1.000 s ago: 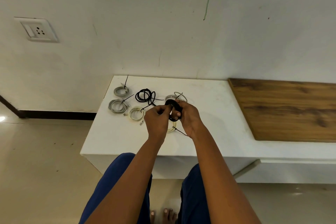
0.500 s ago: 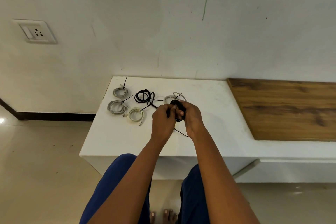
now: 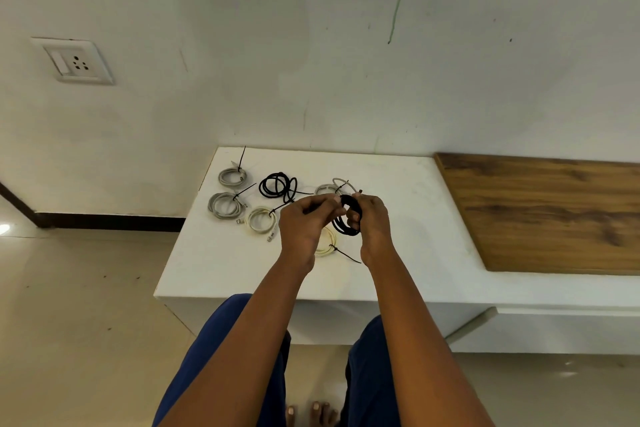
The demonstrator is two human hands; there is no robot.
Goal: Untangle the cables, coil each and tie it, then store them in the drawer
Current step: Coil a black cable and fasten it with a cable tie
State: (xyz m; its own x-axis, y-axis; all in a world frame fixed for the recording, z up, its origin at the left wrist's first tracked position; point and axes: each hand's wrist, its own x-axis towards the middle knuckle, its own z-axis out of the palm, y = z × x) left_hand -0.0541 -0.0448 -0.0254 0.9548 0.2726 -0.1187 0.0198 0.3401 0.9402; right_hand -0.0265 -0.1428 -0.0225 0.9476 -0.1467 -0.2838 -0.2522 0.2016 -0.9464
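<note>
Hands are meeting above the white counter (image 3: 408,218), raised clear of the surface, probably so the loops cannot catch on the finished bundles. The right hand (image 3: 372,225) is clenching round the black coil (image 3: 346,218), a thin glossy ring of rubbery cable, keeping its turns stacked. The left hand (image 3: 304,222) is pinching something small at the coil's top, likely a tie or the cable's end, though it is too small to tell. Below them a cream coil (image 3: 327,243) is lying flat, cinched by a stiff black zip tie (image 3: 346,254). Grey coils (image 3: 225,205), another cream one (image 3: 260,219) and a looser black cable (image 3: 277,185) are sitting well apart to the left, awaiting the drawer, which is not in view.
</note>
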